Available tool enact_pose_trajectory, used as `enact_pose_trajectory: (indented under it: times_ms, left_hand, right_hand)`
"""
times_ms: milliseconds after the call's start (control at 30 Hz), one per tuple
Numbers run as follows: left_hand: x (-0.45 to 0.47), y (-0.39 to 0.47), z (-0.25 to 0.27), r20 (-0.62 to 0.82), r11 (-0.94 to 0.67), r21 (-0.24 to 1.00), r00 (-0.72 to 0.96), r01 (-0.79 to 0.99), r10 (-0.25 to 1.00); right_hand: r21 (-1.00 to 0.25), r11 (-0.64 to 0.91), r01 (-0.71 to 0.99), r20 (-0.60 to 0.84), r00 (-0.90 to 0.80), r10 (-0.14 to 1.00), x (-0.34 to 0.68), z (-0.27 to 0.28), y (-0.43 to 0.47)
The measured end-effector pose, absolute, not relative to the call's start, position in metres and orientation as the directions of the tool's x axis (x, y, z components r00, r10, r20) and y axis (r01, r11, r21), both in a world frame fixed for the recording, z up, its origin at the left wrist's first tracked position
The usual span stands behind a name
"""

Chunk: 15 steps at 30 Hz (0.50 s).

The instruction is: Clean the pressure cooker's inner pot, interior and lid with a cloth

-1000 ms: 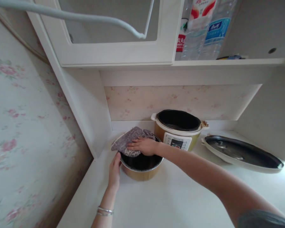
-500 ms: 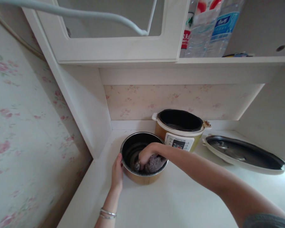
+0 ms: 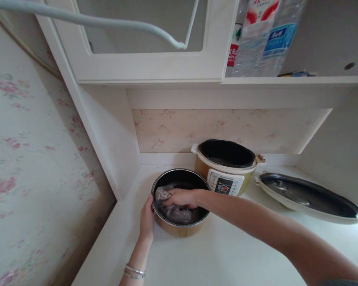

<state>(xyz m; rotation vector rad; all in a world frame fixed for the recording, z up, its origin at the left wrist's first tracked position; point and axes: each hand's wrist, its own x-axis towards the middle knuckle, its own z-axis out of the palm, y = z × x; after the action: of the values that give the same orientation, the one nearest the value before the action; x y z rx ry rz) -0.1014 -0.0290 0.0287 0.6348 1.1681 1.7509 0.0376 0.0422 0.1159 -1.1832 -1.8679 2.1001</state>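
A round inner pot (image 3: 181,230), dark inside and gold-brown outside, stands on the white counter. My left hand (image 3: 147,219) is closed on its left rim, thumb near the edge. Inside the pot, my right hand (image 3: 181,197) presses a greyish-purple cloth (image 3: 179,215) against the left part of the interior. The cloth is bunched, spreading out on both sides of the fingers; some fingertips are hidden in it. Just behind the pot sits the cooker body (image 3: 200,169), with a dark hollow and a control panel on its front.
The cooker's detached lid (image 3: 310,196) lies inner side up at the right. White cabinets hang low overhead, with plastic bottles (image 3: 279,39) on the open shelf. A white curved rod (image 3: 131,26) crosses the upper left. A papered wall (image 3: 47,167) borders the left side.
My right hand has swung the cloth from the pot's lower part to its left inner wall. My left hand keeps its place on the rim. The camera view has shifted slightly.
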Motion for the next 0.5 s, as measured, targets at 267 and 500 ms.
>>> enact_pose_trajectory:
  times_ms: [267, 500]
  left_hand:
    - [-0.100, -0.034, 0.032, -0.028, -0.135, 0.916, -0.395, -0.378, 0.918]
    - [-0.100, -0.031, 0.029, -0.010, -0.159, 0.900, -0.385, -0.405, 0.923]
  right_hand:
    - [-0.181, 0.825, 0.536, -0.618, -0.714, 0.329, 0.067, 0.124, 0.077]
    - [-0.078, 0.970, 0.229, -0.241, -0.949, 0.204, 0.043, 0.111, 0.099]
